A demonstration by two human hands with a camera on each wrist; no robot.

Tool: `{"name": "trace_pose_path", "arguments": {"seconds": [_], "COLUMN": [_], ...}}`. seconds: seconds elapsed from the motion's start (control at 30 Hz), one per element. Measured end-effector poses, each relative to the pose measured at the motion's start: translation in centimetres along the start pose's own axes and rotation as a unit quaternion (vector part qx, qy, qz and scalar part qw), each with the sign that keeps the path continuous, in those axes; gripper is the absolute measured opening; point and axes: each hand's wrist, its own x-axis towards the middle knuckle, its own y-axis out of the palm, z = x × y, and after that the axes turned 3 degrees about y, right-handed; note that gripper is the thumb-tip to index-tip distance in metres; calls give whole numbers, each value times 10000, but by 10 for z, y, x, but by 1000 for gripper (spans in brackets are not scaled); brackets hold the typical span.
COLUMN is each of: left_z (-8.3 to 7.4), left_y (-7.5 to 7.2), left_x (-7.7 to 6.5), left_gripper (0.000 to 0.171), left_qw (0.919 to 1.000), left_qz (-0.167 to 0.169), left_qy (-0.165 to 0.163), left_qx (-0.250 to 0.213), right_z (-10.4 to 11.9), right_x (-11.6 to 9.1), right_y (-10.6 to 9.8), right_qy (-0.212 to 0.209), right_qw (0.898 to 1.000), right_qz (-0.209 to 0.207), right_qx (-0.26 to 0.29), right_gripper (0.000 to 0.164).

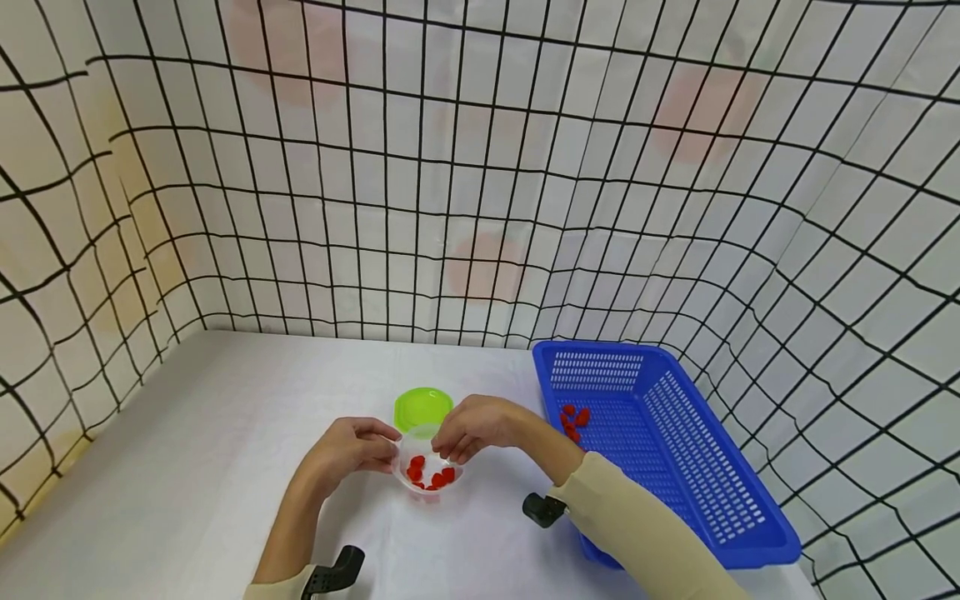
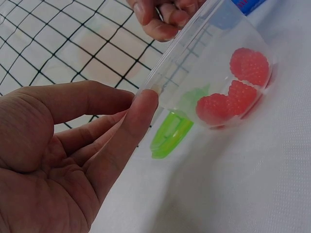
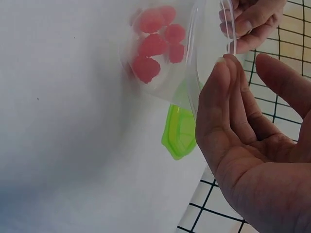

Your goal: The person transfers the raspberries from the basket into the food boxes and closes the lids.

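While gripping a clear bowl (image 1: 429,463), reaches over red berries (image 1: 415,472)

Pinches its left rim with thumb and finger of the left hand (image 1: 358,447). Holds the right hand (image 1: 476,423) above the right side, visibly empty, with thumb apart and fingers loosely bent. As for the bowl, stands upright on the surface (image 1: 187,467), round, mouth upward. Has a green lid (image 1: 422,407) just behind; rightward, a long blue basket (image 1: 630,433) of loose berries (image 1: 582,417), partly hidden by the right sleeve (image 1: 637,517).

Left hand (image 1: 348,451) and right hand (image 1: 477,425) are bare; left sleeve (image 1: 276,591) and right sleeve (image 1: 637,518), plain cream. The left wrist camera (image 1: 342,570), on a dark strap (image 1: 312,585), and right wrist camera (image 1: 542,510) have small, rounded black housings.
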Motion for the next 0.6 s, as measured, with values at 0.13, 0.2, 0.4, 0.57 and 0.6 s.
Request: {"name": "trace_pose_path", "arguments": {"seconds": [0.13,0.2,0.4,0.57,0.6], "left_z": [0,0,-1,0,0], "left_y": [1,2,1,1,1], "left_x": [0,0,-1,-2,-2], "left_gripper": [27,27,28,28,28], "left_qw": [10000,10000,10000,10000,10000], "left_qz": [-11,-12,4,-19,-19], "left_qy": [-23,-29,9,6,3], "left_qx": [-19,-31,-45,-47,-49], "right_z": [3,5,8,3,2], "right_x": [-6,-11,-29,-41,-43], "right_y": [-8,-14,-34,-51,-54], "right_qy": [31,-1,-27,-89,-104], "right_qw": [10000,9999,9985,9957,9948], "right_qz": [-38,-141,-545,-923,-1008], "right_qx": [21,22,-44,87,131], "right_gripper": [33,33,32,29,27]}}
